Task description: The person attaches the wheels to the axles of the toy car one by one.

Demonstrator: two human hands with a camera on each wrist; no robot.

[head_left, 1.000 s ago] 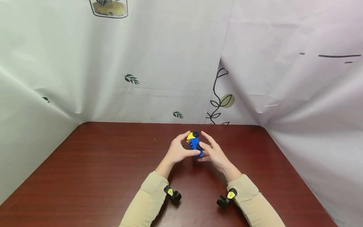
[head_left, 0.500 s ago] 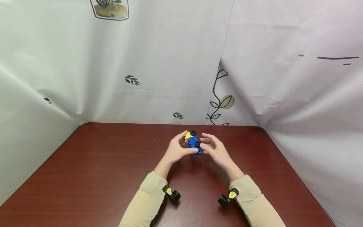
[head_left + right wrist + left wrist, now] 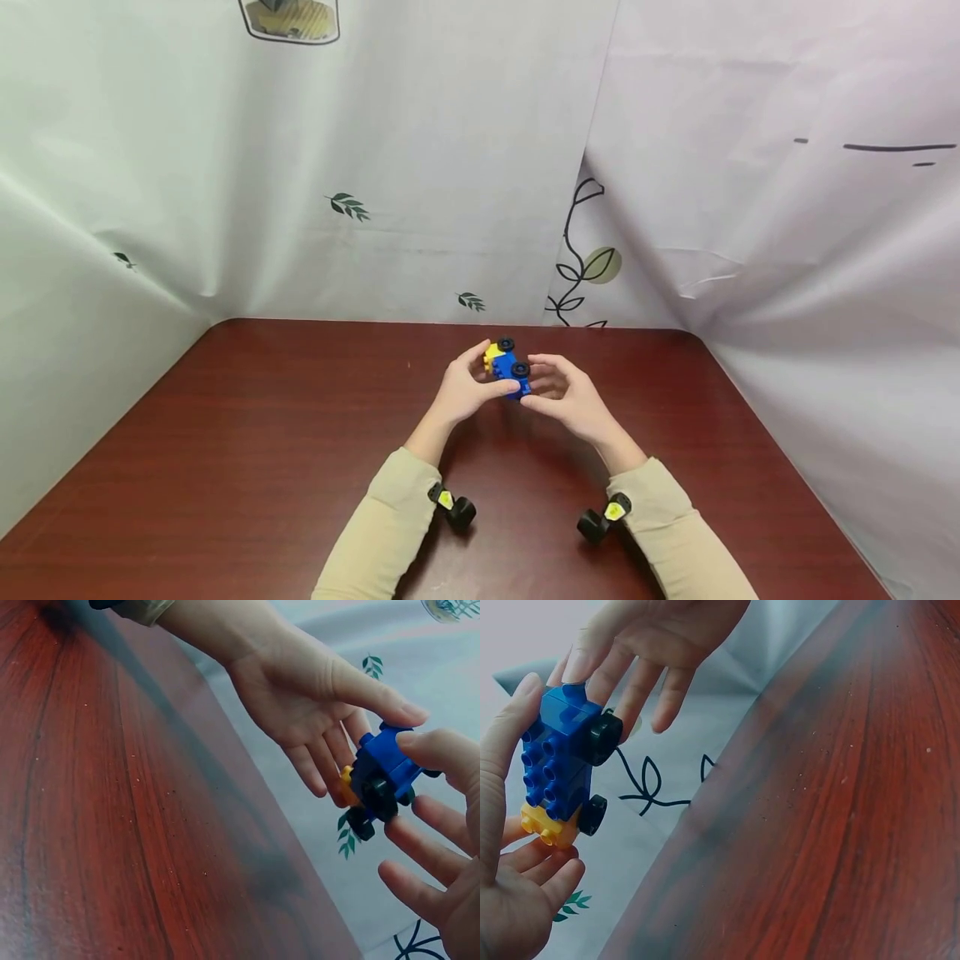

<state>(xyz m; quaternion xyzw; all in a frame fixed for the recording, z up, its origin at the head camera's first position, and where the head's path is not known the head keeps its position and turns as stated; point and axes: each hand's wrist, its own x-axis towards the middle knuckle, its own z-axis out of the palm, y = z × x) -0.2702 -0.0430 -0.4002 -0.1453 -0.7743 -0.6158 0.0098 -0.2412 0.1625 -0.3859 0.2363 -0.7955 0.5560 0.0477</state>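
Observation:
A small toy car (image 3: 508, 365) made of blue and yellow building blocks, with black wheels, is held in the air above the table. My left hand (image 3: 459, 390) grips it lengthwise, thumb at the blue end and fingers at the yellow end. In the left wrist view, the car's studs (image 3: 549, 769) face the left palm. From the other side, my right hand (image 3: 573, 402) holds the blue end, its thumb on the block and fingers by a wheel. The right wrist view shows that thumb on the blue block (image 3: 390, 755); its other fingers are spread.
A dark red wooden table (image 3: 262, 467) lies beneath the hands. Behind it hangs a pale curtain (image 3: 450, 150) with printed leaves, drawn in folds along both sides. Each sleeve carries a black wrist camera, one on the left (image 3: 459, 512) and one on the right (image 3: 594, 525).
The toy car has shifted slightly left and towards the table's far edge in both hands. My right thumb has come off the wheel side and down to the blue end.

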